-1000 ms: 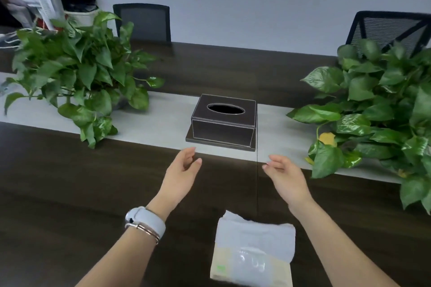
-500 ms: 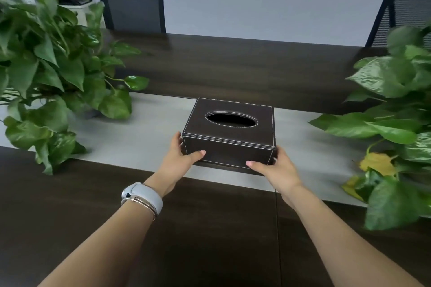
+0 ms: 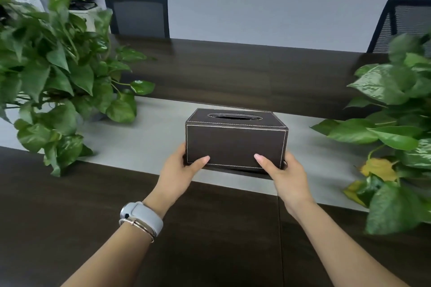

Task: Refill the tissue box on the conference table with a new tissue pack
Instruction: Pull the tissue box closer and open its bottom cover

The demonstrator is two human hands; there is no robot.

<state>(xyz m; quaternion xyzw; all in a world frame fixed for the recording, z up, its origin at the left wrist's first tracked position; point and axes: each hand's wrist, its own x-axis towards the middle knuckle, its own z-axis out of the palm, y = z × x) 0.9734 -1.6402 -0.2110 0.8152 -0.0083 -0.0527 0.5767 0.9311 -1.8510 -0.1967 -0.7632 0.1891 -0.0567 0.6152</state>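
Left hand [image 3: 179, 170]: clasps the left end of the tissue box [image 3: 236, 142], thumb on its near face.
Right hand [image 3: 284, 173]: clasps the right end likewise.
Tissue box: dark, oval slot up, over the pale centre strip of the bench [image 3: 144, 146], between two leafy plants [image 3: 53, 72].

Bare forearms, a pale grey watch [image 3: 142, 218] and thin metal bangle [image 3: 140, 227] on the left wrist.

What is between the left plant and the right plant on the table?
In the head view, the tissue box stands between the left plant and the right plant, held by the left hand and right hand.
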